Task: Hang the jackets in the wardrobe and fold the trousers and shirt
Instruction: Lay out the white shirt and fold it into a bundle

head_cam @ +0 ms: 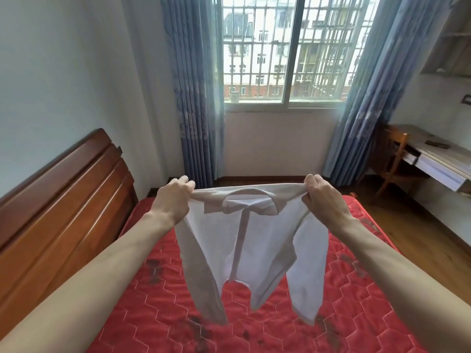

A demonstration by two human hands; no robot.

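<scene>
Our bare forearms reach out over the red quilted mattress (pixel 158 324). Our left hand (pixel 173 197) and right hand (pixel 322 197) each pinch a shoulder of the white long-sleeved cotton shirt (pixel 244 245) between curled fingers and thumb. We hold it stretched between us in the air above the mattress, collar uppermost, sleeves dangling. Beyond stand the brown wooden headboard (pixel 63 200), the blue curtains (pixel 196 98) and the barred window (pixel 295 49).

A home bedroom — red quilted mattress (pixel 254 327), wooden headboard (pixel 63 200) (curtained, barred window (pixel 293 52) beyond).
</scene>
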